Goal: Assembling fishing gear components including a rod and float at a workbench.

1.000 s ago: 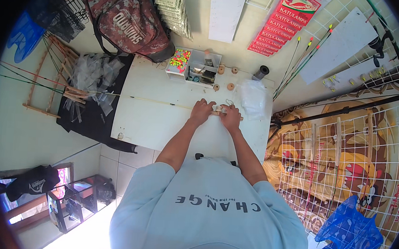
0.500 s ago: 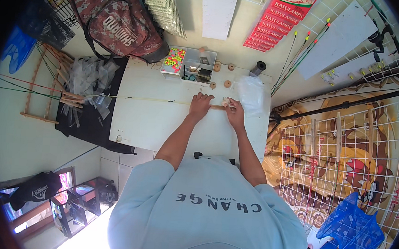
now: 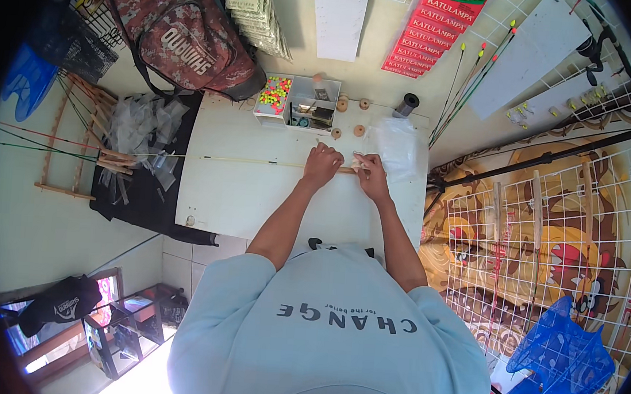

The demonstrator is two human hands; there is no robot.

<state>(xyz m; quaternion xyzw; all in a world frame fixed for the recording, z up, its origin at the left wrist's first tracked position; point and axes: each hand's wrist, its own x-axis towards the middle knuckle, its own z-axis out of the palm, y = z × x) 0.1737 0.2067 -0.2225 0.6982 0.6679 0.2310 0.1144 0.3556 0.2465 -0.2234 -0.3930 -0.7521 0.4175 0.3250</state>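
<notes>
A thin pale-yellow fishing rod (image 3: 241, 160) with dark bands lies crosswise over the white table, its brown handle (image 3: 347, 171) at the right end between my hands. My left hand (image 3: 323, 165) is closed around the rod just left of that handle. At the handle's other end my right hand (image 3: 372, 179) is closed, pinching a small whitish scrap (image 3: 359, 161), perhaps cloth or paper, against it. Both hands stay close together, fingertips nearly meeting. The far end of the rod runs left past the table edge.
On the table (image 3: 227, 198) stand a white divided box (image 3: 286, 122) with bright beads, several wooden spools (image 3: 337, 133), a black roll (image 3: 407, 105) and clear plastic bags (image 3: 396, 148). Left are more plastic bags (image 3: 145, 126) and a wooden rack (image 3: 60, 135). A white wire grid (image 3: 517, 240) stands right.
My left hand has slid slightly right, closer to my right hand, so less of the handle shows between them. The right hand keeps its place with the whitish scrap.
</notes>
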